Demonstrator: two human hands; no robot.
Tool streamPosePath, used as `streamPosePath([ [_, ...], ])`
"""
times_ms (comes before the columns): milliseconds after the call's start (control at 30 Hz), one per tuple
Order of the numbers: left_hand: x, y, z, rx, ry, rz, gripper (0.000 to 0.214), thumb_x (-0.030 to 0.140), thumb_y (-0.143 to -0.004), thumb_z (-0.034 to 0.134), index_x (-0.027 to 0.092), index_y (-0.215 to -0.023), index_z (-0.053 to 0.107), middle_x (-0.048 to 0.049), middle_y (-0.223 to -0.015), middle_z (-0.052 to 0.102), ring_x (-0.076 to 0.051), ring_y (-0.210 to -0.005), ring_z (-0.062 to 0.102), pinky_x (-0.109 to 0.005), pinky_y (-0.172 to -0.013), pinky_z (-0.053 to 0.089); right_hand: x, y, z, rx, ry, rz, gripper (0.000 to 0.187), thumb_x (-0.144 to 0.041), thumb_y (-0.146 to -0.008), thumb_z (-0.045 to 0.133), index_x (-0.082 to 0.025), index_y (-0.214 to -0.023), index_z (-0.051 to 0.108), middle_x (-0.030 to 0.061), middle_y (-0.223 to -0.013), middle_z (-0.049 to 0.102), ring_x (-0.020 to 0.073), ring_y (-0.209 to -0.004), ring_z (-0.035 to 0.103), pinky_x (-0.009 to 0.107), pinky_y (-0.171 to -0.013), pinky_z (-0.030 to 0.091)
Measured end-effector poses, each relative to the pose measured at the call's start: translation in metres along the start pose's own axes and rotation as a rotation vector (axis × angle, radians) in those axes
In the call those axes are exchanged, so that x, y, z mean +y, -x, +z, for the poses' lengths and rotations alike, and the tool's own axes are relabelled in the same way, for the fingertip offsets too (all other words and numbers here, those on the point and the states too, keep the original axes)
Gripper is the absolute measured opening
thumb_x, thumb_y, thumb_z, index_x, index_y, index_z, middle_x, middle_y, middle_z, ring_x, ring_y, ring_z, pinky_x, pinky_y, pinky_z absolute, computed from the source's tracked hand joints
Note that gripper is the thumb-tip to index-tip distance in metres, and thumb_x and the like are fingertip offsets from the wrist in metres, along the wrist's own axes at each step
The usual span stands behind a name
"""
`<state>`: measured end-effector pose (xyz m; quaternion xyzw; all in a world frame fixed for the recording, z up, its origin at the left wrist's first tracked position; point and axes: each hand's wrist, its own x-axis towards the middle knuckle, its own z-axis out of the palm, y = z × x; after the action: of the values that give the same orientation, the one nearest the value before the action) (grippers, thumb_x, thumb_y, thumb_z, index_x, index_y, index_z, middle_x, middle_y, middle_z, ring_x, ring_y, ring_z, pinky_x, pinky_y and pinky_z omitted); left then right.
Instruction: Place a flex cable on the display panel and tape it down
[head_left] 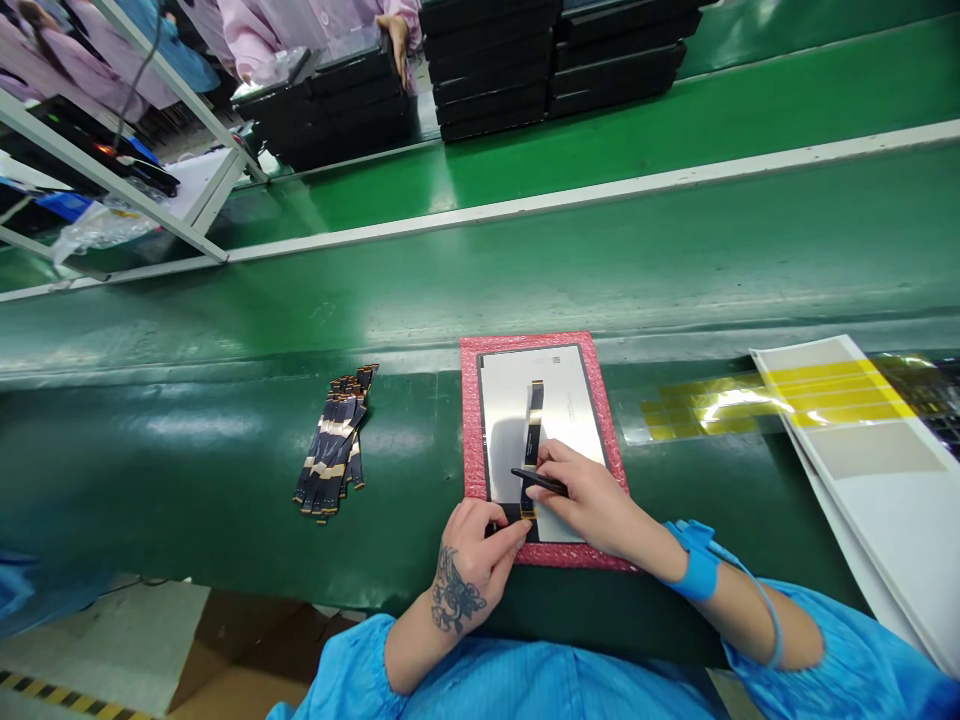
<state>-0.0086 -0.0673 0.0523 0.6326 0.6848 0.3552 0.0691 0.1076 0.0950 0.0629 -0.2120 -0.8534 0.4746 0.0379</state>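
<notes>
A display panel (570,420) with a silvery back lies on a pink bubble-wrap mat (470,420) in front of me. Lengthwise on the panel rests a black flex cable (534,425) with gold-coloured ends. My right hand (581,490) grips a black pen-like stick (541,482), its pointed tip to the left, across the cable. At the panel's lower edge, my left hand (478,550) has thumb and fingers closed on the cable's lower end; the exact contact is partly hidden. A pile of similar flex cables (334,445) lies to the left on the green bench.
Strips of yellow tape (705,405) and white sheets (885,480) lie on the right. Stacked black trays (491,70) stand across the bench, beside a co-worker's hand (397,45). A white metal frame (150,190) rises at upper left. A cardboard box (247,650) sits below.
</notes>
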Motion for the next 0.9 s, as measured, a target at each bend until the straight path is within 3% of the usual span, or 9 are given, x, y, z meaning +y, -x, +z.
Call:
streamPosePath([
  [567, 0.0002, 0.0008, -0.0012, -0.002, -0.024, 0.010, 0.020, 0.014, -0.088, 0.052, 0.018, -0.099, 0.068, -0.0041, -0.079, 0.056, -0.014, -0.075, 0.048, -0.025, -0.064, 0.043, -0.0042, 0.0011, -0.0003, -0.040, 0.141, 0.005, 0.015, -0.009, -0.081, 0.062, -0.015, -0.068, 0.058, 0.0037, -0.089, 0.051, 0.0163, -0.074, 0.055, 0.027, -0.062, 0.041],
  [900, 0.0043, 0.0082, -0.0010, -0.024, -0.311, 0.103, 0.028, 0.021, -0.092, 0.043, 0.020, -0.110, 0.064, -0.0064, -0.089, 0.055, -0.017, -0.085, 0.050, -0.029, -0.074, 0.046, -0.0050, 0.0014, 0.0006, -0.064, 0.202, -0.028, 0.018, -0.003, -0.078, 0.060, -0.016, -0.067, 0.056, 0.0026, -0.081, 0.048, 0.0159, -0.069, 0.052, 0.027, -0.058, 0.039],
])
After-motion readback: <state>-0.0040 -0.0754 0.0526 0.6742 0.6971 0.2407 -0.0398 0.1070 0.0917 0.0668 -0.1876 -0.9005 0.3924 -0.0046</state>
